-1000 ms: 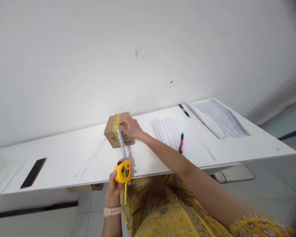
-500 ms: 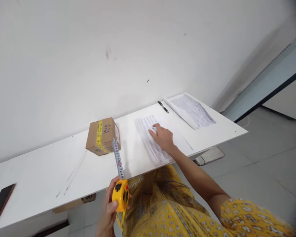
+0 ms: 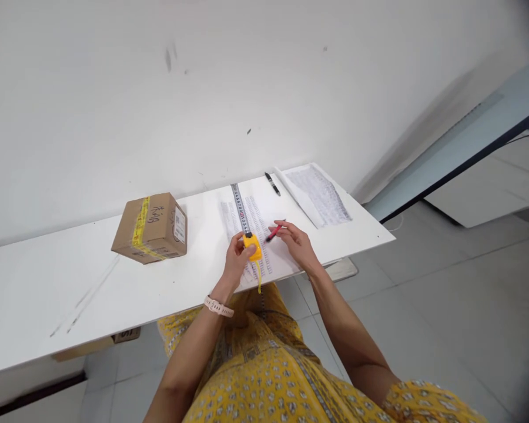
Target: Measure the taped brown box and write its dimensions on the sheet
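My left hand [image 3: 237, 257] is closed around a yellow tape measure [image 3: 253, 247]. Its silver blade [image 3: 240, 208] is pulled out and points away from me, over the left part of a printed sheet [image 3: 271, 255]. A yellow strap hangs from the case. Between the fingers of my right hand [image 3: 297, 242] is a red and black pen [image 3: 275, 231], its dark end pointing down and left above the same sheet. To the left stands a taped cardboard box [image 3: 152, 229] with handwriting on top and a white label on its right side.
Behind the sheet, a black pen [image 3: 272, 184] lies beside another stack of printed papers [image 3: 320, 197]. The white table [image 3: 92, 282] runs along the wall, and its right corner is near the second stack. A blue-grey panel [image 3: 458, 135] leans at the right.
My left hand has carried the tape measure from beside the box to the printed sheet, blade still out. My right hand, empty before, now holds the red and black pen. The view has shifted right.
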`<action>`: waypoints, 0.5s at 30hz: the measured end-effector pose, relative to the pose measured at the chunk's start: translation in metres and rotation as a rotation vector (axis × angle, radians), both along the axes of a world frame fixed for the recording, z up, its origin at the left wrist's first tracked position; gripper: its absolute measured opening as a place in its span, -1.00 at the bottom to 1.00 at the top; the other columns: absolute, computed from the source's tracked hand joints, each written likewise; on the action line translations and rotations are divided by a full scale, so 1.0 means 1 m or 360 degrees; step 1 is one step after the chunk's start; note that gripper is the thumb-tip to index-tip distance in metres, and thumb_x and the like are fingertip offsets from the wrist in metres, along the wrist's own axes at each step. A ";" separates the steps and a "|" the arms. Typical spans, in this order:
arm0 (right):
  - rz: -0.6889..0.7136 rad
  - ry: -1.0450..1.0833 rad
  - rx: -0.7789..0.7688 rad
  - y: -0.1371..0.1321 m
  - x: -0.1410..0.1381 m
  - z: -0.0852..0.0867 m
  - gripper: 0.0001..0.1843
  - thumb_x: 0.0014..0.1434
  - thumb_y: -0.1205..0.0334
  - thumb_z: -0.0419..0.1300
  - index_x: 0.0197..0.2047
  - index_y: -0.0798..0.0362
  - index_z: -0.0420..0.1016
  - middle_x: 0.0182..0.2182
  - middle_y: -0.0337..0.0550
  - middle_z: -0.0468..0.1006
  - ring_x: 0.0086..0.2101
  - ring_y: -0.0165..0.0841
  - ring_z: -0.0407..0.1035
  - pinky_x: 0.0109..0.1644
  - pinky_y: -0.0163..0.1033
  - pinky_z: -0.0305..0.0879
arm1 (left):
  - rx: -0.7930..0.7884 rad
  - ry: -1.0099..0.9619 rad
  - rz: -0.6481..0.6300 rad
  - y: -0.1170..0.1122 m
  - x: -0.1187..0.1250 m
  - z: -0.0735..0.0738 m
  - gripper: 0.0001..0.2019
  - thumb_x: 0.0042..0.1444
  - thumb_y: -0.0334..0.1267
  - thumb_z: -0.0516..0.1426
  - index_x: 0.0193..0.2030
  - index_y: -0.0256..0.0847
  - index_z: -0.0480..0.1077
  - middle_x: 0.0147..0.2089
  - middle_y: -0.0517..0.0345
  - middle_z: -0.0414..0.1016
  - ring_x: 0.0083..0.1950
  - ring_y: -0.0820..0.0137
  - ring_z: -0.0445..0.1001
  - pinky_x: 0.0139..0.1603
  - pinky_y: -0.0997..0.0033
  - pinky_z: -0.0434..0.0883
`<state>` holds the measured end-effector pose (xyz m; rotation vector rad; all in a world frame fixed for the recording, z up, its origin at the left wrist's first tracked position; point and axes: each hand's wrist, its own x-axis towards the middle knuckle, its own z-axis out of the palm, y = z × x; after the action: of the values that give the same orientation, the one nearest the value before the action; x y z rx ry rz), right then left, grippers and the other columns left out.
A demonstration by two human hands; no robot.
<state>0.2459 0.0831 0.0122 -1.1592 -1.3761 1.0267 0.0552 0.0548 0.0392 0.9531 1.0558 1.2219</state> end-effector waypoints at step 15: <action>-0.0141 0.0035 -0.0095 -0.002 -0.008 -0.007 -0.54 0.28 -0.20 0.06 0.02 -0.04 0.42 -0.21 -0.11 0.63 -0.17 -0.26 0.49 -0.03 -0.13 0.34 | 0.0342 0.0900 0.0167 -0.004 -0.026 -0.023 -0.47 0.06 -0.09 0.25 0.15 -0.19 0.27 -0.06 -0.01 0.46 -0.12 0.23 0.44 -0.09 0.18 0.40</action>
<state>0.2380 0.0811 0.0050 -1.2381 -1.2730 1.0205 0.0289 0.0511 0.0158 1.4797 1.4461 1.1954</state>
